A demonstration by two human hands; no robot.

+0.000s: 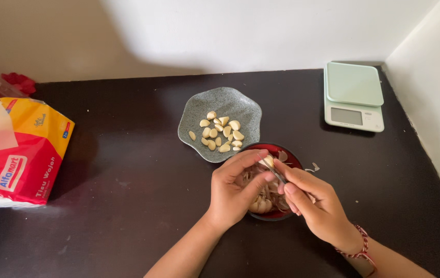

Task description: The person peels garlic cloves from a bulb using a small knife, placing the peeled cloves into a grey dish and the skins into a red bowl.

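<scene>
- We worked on a dark tabletop bounded by a wall behind and a wall at right; open surface lay in front of us and to the left of the hands
- Tissue pack at the left edge; pale green scale at the back right corner
- Grey plate of peeled cloves touched the red bowl of skins
- Over that bowl, our left hand pinched a garlic clove; our right hand gripped a thin blade against it
</scene>
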